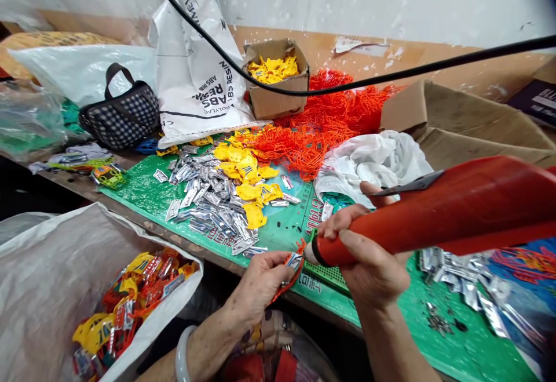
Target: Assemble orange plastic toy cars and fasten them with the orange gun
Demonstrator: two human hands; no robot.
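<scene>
My right hand (376, 254) is wrapped around the red body of a power screwdriver (438, 214), which lies slanted with its pale tip toward the left. My left hand (256, 280) pinches a small orange plastic toy part (284, 290) with a silver piece (294, 261) on it. The screwdriver's tip touches or nearly touches the part's upper end; the exact contact is hidden. Just behind the tip, a green plastic basket (332, 277) sits at the table edge. Loose silver pieces (217, 208) and yellow plastic parts (247, 167) are heaped beyond my left hand.
An open white sack (39, 266) at left holds assembled yellow and orange parts (125, 306). Orange parts (330, 115) pile behind, near a carton of yellow parts (278, 101). Small screws (438, 321) lie at right. A black cable (412, 72) hangs across the view.
</scene>
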